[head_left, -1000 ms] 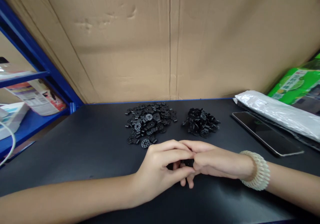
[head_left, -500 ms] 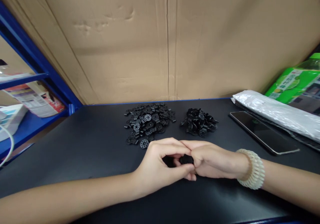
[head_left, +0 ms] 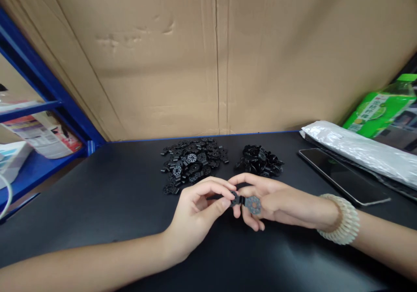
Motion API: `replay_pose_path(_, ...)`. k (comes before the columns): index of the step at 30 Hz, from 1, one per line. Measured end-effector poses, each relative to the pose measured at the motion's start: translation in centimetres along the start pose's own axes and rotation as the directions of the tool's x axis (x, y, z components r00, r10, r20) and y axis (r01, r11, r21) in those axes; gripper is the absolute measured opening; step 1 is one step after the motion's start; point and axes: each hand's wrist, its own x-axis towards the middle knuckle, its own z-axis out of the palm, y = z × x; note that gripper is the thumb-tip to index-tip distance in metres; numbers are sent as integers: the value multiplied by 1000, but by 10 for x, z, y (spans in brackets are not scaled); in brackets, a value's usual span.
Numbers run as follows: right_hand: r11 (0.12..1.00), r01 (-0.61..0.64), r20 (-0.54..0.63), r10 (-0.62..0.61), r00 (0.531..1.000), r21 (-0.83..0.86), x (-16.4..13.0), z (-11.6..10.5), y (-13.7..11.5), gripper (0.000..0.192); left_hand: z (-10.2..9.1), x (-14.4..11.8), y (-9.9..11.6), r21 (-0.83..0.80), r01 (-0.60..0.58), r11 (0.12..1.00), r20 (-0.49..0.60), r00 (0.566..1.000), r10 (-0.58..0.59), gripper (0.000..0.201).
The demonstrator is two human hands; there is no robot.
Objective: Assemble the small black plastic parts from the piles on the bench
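The left hand point(head_left: 195, 209) and right hand point(head_left: 273, 200) pinch together one small black disc point(head_left: 252, 204) between them, just above the table point(head_left: 97, 205). It seems light, stiff and thin; holding its edges is safest. Behind the fingers lie two piles of parts point(head_left: 193, 161).

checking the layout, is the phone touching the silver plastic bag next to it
Apart. The head view shows a strip of black table between the phone and the silver plastic bag along the phone's whole length.
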Motion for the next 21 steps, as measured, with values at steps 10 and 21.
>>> replay_pose_path(10,115,16,-71,-708,702,-993,-19,-46,-40,31,7,-7,10,309,-206,928,215,966,143,24)
replay_pose_path(21,503,125,-288,-662,693,-855,-7,-78,-30,24,8,-9,11,363,-275,890,297,940,169,27)
